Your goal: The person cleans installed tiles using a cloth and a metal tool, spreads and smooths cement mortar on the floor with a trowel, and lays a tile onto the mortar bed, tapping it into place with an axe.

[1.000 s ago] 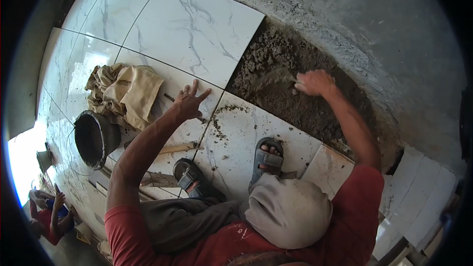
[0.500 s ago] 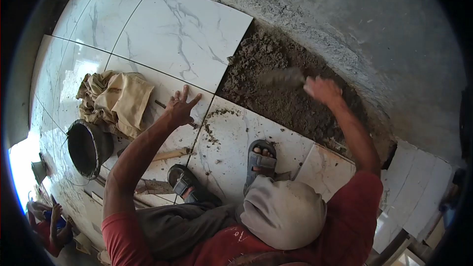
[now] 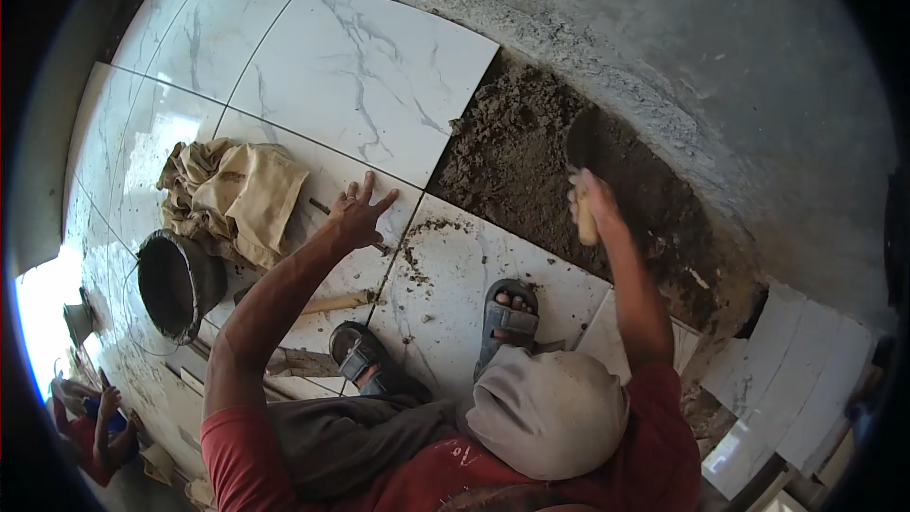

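My right hand (image 3: 599,204) is wrapped round the light wooden handle of a trowel (image 3: 587,227). The trowel's dark blade lies over the damp, dark mortar bed (image 3: 521,152), partly blending in with it. With fingers spread, my left hand (image 3: 358,218) leans on a white marbled tile (image 3: 313,156) close to the bed's corner. A thin dark rod (image 3: 319,206) passes under that hand, its middle hidden. Mortar crumbs are scattered on the tile by my feet.
A crumpled beige cloth (image 3: 242,190) and a black bucket (image 3: 180,289) stand left of my arm. A wooden handle (image 3: 338,302) lies near my left sandal (image 3: 365,356). A rough wall (image 3: 758,85) borders the bed. Another person (image 3: 95,427) is at far left.
My right hand has drawn back toward me and slightly left, and the trowel has swung from pointing left to pointing away. My left hand stays planted on the tile.
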The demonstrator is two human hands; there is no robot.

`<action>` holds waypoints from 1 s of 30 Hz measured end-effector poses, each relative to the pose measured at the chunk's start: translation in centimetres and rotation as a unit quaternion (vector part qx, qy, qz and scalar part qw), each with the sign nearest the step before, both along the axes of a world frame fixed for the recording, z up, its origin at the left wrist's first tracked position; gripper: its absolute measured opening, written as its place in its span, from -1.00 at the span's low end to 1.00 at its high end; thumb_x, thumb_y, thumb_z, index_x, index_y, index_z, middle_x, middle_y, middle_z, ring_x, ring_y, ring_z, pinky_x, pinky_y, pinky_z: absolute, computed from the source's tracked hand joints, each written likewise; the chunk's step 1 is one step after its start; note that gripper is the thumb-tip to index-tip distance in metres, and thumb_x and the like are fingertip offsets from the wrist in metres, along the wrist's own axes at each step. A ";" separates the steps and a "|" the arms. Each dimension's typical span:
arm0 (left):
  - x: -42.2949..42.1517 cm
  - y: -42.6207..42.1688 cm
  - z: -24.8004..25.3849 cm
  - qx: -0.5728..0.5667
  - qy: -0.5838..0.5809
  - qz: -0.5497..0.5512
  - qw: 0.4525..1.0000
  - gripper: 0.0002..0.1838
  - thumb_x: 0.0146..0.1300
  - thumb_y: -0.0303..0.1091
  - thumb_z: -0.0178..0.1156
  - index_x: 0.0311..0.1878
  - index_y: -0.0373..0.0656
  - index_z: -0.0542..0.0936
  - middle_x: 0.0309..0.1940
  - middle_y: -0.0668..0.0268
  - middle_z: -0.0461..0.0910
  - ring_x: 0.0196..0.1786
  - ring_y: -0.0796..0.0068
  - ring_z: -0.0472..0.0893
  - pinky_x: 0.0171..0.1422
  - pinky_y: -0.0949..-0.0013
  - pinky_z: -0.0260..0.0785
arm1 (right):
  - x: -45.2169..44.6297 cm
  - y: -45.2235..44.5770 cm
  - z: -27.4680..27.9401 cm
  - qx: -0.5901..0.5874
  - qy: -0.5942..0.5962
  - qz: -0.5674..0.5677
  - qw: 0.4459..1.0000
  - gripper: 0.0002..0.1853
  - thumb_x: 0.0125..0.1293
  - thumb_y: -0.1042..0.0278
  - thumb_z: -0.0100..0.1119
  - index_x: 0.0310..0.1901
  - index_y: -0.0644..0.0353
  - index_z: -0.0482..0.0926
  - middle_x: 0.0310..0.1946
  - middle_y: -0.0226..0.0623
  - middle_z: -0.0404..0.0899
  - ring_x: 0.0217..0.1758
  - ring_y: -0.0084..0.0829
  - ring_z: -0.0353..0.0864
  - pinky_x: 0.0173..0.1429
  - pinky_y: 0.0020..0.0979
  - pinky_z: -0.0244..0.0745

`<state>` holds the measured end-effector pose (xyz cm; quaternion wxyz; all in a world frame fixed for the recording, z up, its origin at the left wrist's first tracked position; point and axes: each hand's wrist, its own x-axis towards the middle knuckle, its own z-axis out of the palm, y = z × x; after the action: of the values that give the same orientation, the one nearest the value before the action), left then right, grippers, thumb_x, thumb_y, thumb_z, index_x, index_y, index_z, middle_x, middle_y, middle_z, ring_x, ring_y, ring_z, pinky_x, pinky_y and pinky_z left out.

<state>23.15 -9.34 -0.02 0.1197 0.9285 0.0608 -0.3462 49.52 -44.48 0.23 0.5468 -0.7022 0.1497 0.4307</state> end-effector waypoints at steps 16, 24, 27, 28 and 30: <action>-0.5 0.4 -0.9 -0.001 -0.015 0.009 1.000 0.04 -0.07 -0.10 0.44 0.46 0.39 0.03 0.47 -0.17 -0.24 0.40 -0.35 0.09 0.36 -0.09 0.13 | 2.9 10.7 4.3 -0.116 -0.120 0.271 0.948 -0.58 0.42 -0.06 -0.20 -0.08 0.17 0.39 -0.53 -0.37 0.38 -0.63 -0.50 0.39 -0.56 -0.35 0.38; -0.3 0.2 -0.1 0.007 -0.024 -0.005 1.000 0.06 -0.08 -0.11 0.45 0.47 0.37 0.02 0.47 -0.18 -0.23 0.39 -0.35 0.11 0.36 -0.10 0.14 | 3.2 10.8 0.7 -0.074 -0.102 0.290 0.949 -0.55 0.43 -0.06 -0.21 -0.10 0.23 0.40 -0.59 -0.35 0.39 -0.70 -0.48 0.38 -0.63 -0.36 0.36; -0.4 0.4 0.1 0.005 -0.015 0.001 1.000 0.05 -0.08 -0.13 0.44 0.47 0.37 0.03 0.46 -0.18 -0.22 0.39 -0.35 0.11 0.35 -0.10 0.14 | 5.3 12.5 3.0 -0.142 -0.136 0.347 0.917 -0.55 0.43 -0.05 -0.23 -0.09 0.23 0.40 -0.54 -0.34 0.40 -0.66 -0.47 0.41 -0.61 -0.33 0.35; -0.5 0.4 -0.2 0.000 -0.022 0.002 1.000 0.04 -0.07 -0.14 0.44 0.47 0.37 0.04 0.46 -0.18 -0.22 0.39 -0.35 0.11 0.36 -0.10 0.14 | 6.2 12.6 2.8 -0.149 -0.135 0.346 0.916 -0.56 0.43 -0.05 -0.23 -0.10 0.23 0.40 -0.54 -0.34 0.40 -0.66 -0.47 0.40 -0.61 -0.33 0.35; -0.7 0.5 -0.4 -0.006 -0.029 0.007 1.000 0.04 -0.07 -0.15 0.44 0.47 0.37 0.04 0.46 -0.18 -0.22 0.39 -0.34 0.11 0.36 -0.09 0.14 | 7.3 12.7 2.7 -0.148 -0.132 0.359 0.912 -0.56 0.43 -0.04 -0.23 -0.10 0.24 0.40 -0.54 -0.34 0.39 -0.66 -0.47 0.40 -0.60 -0.33 0.35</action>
<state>22.42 -8.81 -0.37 0.1297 0.9371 0.0621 -0.3182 56.83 -31.83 2.96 0.2600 -0.8319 -0.1244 0.4741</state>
